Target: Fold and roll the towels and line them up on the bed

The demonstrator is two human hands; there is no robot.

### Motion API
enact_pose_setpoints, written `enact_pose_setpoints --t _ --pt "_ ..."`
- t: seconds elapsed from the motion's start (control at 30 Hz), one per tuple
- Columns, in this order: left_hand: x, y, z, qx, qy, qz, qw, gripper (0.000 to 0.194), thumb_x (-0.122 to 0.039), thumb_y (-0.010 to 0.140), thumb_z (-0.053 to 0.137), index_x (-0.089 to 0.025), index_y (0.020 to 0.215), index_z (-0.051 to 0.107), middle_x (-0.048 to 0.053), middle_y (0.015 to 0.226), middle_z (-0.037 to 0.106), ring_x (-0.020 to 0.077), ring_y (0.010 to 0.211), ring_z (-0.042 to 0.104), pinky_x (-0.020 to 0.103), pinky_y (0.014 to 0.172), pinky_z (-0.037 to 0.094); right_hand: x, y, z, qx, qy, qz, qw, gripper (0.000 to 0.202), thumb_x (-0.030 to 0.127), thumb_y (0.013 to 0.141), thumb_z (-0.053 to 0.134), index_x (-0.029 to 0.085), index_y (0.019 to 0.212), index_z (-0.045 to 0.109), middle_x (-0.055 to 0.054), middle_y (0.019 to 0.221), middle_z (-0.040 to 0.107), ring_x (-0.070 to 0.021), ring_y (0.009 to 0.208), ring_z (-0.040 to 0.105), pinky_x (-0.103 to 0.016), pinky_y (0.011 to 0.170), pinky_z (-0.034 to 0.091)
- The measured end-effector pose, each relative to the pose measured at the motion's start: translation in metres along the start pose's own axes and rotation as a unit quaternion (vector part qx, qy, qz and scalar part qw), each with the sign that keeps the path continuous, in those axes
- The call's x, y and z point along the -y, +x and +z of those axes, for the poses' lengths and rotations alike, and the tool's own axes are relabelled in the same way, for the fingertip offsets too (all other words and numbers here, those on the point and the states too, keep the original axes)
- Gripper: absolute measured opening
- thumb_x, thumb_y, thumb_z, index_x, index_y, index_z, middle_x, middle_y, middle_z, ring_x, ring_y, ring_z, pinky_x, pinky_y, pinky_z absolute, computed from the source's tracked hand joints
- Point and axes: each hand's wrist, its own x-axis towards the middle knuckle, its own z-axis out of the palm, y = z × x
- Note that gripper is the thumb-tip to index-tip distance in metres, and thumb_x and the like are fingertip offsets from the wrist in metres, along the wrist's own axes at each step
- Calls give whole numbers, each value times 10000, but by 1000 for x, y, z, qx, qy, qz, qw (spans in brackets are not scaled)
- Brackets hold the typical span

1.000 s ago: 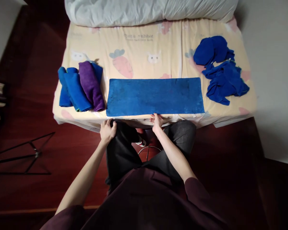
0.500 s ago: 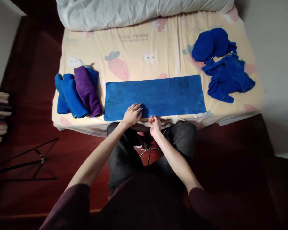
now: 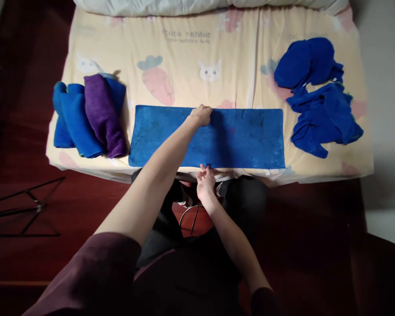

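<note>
A blue cloth lies flat as a long rectangle near the front edge of the bed. My left hand is at the middle of its far edge, fingers bent down and closed at the cloth; a pinch of the edge cannot be made out. Below the near edge, my right hand is turned palm up, fingers partly curled, with the fingertips touching the cloth's edge and no object seen in the palm.
Rolled blue cloths and a purple one lie at the left. Crumpled blue cloths are at the right. A white quilt lies across the back of the patterned bed. A black stand is on the floor.
My left hand has moved from the near part of the cloth to its far edge. My right hand stays by the near edge, its fingers a little more spread. The view has shifted.
</note>
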Motion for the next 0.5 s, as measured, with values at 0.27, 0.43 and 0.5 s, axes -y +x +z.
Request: enact_pose_setpoints --t 0.27,0.43,0.5 --pt "-12 21 -13 -35 28 -24 999 551 -203 899 607 -168 1449 617 171 1382 620 334 1288 554 473 1123 457 -1 -3 -2 13 -5 -6 1000 58 257 999 614 232 973 569 -32 1034 794 -73 598 555 -196 644 538" --pt "-20 25 -20 -16 30 -44 998 518 -214 927 600 -158 1441 627 178 1391 601 352 1315 535 488 1131 430 -5 -2 -3 10 -7 -15 1000 62 289 1005 620 239 992 586 -44 1093 793 -80 625 567 -209 678 549" --pt "-19 28 -22 -10 28 -55 998 512 -251 941 617 -151 1443 623 186 1408 585 368 1342 514 490 1147 408 -6 -2 -4 13 -7 -21 1000 73 308 1007 620 242 999 589 -47 1127 792 -80 623 558 -213 689 554"
